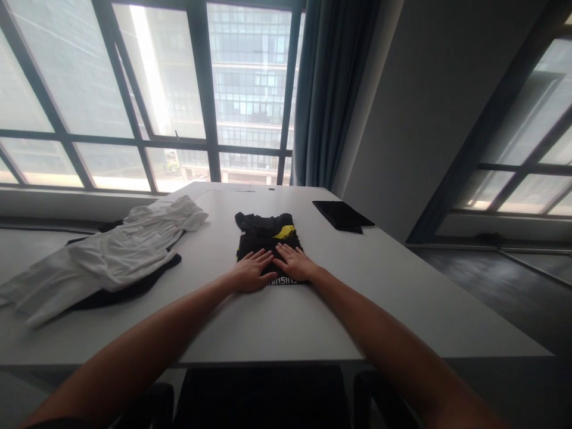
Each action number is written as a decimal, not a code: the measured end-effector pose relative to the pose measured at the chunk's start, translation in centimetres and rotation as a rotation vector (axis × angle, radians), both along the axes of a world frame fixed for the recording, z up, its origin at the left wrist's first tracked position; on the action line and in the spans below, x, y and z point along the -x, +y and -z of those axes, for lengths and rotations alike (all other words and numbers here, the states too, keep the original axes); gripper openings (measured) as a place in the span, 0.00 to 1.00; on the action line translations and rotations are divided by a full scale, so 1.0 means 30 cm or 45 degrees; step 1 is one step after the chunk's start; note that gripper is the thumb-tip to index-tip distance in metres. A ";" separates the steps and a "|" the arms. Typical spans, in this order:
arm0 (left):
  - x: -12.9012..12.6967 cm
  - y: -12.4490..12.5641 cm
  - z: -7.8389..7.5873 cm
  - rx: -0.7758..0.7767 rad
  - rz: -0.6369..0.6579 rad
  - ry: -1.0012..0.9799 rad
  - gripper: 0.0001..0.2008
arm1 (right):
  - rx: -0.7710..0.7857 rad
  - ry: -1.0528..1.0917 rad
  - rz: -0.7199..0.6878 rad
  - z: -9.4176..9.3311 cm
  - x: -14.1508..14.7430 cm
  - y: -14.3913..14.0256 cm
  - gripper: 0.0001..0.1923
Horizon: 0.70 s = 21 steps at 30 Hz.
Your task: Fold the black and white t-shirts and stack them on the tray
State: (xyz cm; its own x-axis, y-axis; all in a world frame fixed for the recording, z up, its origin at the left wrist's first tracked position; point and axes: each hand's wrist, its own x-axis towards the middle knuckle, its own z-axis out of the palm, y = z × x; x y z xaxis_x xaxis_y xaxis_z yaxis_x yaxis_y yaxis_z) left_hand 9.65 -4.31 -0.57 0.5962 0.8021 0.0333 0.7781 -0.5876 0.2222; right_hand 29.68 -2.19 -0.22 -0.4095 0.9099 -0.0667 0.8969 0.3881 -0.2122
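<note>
My left hand (pixel 251 272) flat on near part of folded black shirt (pixel 267 238), fingers spread, gripping nothing. My right hand (pixel 295 263) just beside it, also flat, fingers apart, pressing same shirt. Shirt lies under fingertips, yellow print beyond them. Far left of fingers: white garment (pixel 111 253) over dark cloth on table (pixel 379 286). Beyond right, well apart: black flat item (pixel 342 214)

Black shirt (pixel 266 238), yellow print, folded flat, lying mid-table
</note>
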 end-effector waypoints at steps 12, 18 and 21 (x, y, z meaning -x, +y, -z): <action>0.280 0.110 -0.042 0.198 -0.106 -0.054 0.32 | 0.035 0.058 0.306 -0.005 -0.250 0.094 0.29; 0.344 0.099 -0.066 0.346 0.111 -0.195 0.31 | 0.013 0.305 0.067 -0.029 -0.295 0.086 0.30; 0.309 0.095 -0.053 0.190 0.071 -0.253 0.27 | 0.071 0.403 -0.054 -0.033 -0.284 0.081 0.30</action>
